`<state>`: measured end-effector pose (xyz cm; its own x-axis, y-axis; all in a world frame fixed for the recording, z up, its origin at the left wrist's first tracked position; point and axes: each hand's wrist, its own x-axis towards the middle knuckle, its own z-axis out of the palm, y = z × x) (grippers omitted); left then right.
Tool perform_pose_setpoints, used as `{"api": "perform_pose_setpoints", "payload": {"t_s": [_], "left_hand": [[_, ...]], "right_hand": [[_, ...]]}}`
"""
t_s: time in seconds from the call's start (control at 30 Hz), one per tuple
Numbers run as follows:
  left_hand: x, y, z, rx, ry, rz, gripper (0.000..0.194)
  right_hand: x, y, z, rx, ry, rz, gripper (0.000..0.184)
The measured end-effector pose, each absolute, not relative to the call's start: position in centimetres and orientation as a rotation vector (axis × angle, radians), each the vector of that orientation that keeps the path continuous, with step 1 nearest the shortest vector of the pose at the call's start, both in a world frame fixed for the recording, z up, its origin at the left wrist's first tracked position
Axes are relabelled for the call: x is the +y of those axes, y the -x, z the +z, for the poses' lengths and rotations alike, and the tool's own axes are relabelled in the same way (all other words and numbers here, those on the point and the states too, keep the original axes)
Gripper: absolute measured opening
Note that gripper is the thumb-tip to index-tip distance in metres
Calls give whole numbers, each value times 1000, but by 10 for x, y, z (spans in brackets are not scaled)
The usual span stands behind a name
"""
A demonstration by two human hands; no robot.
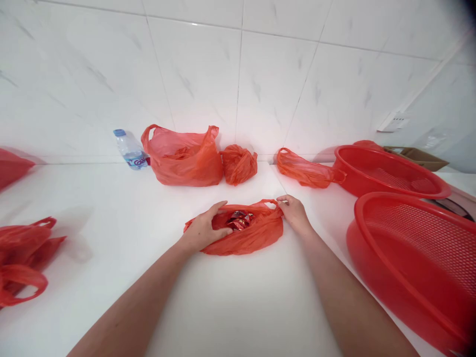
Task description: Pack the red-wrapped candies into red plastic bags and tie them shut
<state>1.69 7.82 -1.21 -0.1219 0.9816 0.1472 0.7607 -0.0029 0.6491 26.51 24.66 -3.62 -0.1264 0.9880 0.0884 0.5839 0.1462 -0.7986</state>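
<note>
A red plastic bag (253, 240) lies on the white counter in front of me. Through its mouth, shiny red wrapped packets (240, 220) show inside. My left hand (204, 229) rests over the bag's left end, thumb and forefinger spread apart at the opening beside the packets; its other fingers are partly hidden. At the right end, my right hand (293, 212) pinches the bag's handle corner between thumb and fingers.
Against the tiled wall stand a water bottle (130, 151), a full red bag (186, 166), a bunched bag (240, 166) and a flatter bag (305, 171). Two red plastic baskets (390, 248) take up the right side, near a cardboard box (420, 157). More red bags (26, 248) lie left.
</note>
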Motion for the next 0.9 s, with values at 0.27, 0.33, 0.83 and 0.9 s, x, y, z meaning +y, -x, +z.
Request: {"api": "perform_pose_setpoints", "payload": {"t_s": [0.27,0.33,0.83,0.9], "left_hand": [[72,-35,-17,2136,-2282,1063,32],[72,-40,-19,2096,-2371,1075,37],[80,-50,-27,1922,-1974,885,89],[79,-50,-26,1904,-1933,892,87]], "right_hand": [[192,-255,9,-1592,1294,160,24],[174,-244,14,-1762,1110,140,19],[180,-233,-12,-2503,966,517,42],[179,-230,-14,-2501,964,479,34]]}}
